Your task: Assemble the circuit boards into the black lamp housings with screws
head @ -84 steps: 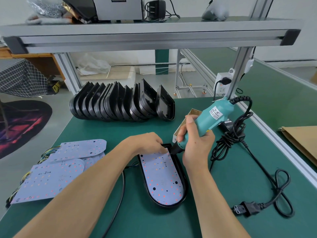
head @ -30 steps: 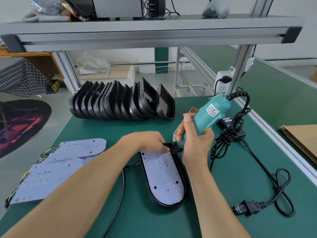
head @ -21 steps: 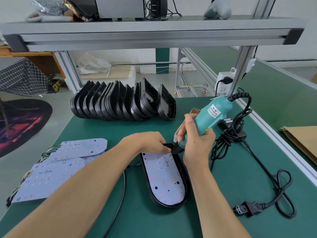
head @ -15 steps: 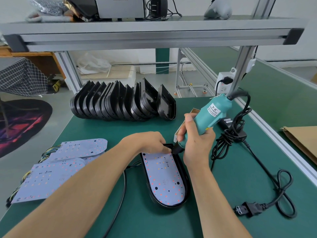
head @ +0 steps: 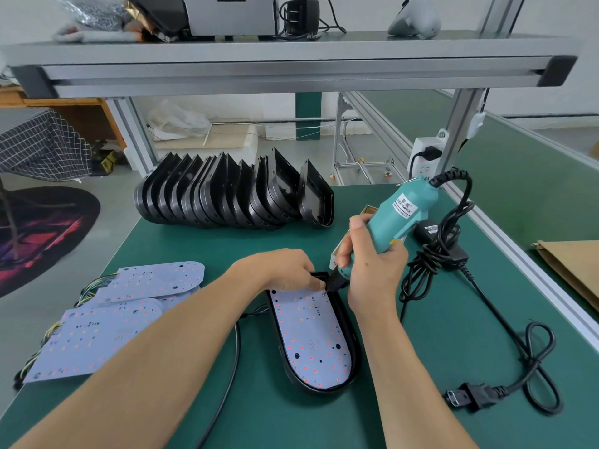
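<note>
Pale lilac and dotted with small red and amber LEDs, the circuit board [head: 311,335] lies flat inside a black lamp housing [head: 351,335] on the green table [head: 291,422], near the middle and just in front of the person. The left hand [head: 282,268] rests on the board's far end, fingers curled down and pinching at something small beside the tip of the tool, probably a screw, though it is too small to tell. The right hand [head: 369,270] is wrapped around a teal electric screwdriver [head: 395,218], whose black nose points down at the board's far right corner.

The board looks thin, light and stiff, with delicate parts on its face, so it is best held by its bare edges and pressed only lightly; the housing seems a rigid, smooth plastic shell that could slide under the driver unless steadied.

Further left lie spare boards [head: 107,332] with coloured wires at their edges. At the far side stands a row of empty housings [head: 227,199], leaning on edge. To the right, the tool's black cable [head: 431,264] is bundled, its plug [head: 466,396] lying loose on the table.
</note>
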A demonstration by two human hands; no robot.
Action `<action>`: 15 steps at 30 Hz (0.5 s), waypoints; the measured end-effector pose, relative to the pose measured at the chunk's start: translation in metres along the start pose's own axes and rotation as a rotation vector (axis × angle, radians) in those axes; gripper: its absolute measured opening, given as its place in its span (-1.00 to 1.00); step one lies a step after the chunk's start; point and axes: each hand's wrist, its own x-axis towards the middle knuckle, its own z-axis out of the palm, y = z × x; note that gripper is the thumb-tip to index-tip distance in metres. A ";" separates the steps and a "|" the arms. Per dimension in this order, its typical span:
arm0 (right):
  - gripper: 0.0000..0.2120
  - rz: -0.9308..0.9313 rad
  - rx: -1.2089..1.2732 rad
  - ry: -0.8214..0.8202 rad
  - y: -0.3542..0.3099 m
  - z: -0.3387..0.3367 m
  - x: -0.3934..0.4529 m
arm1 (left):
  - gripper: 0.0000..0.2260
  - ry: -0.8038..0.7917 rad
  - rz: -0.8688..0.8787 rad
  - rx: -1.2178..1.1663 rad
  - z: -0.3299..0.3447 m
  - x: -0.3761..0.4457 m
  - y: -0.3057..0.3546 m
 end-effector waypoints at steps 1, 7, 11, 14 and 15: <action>-0.85 0.002 -0.002 -0.001 0.000 0.000 0.000 | -0.50 0.000 0.000 -0.003 0.000 0.000 0.000; -0.85 0.011 -0.011 -0.004 0.000 0.001 0.002 | -0.50 0.000 0.009 -0.012 0.001 0.001 -0.001; -0.87 -0.006 0.003 -0.031 0.004 -0.003 0.002 | -0.50 0.001 0.005 -0.014 0.001 0.001 -0.001; -0.60 0.024 0.132 -0.107 0.009 -0.007 0.001 | -0.52 0.006 0.000 0.001 0.001 0.002 -0.001; -0.40 0.042 0.176 -0.132 0.010 -0.007 0.001 | -0.52 0.007 -0.002 0.005 0.001 0.002 -0.001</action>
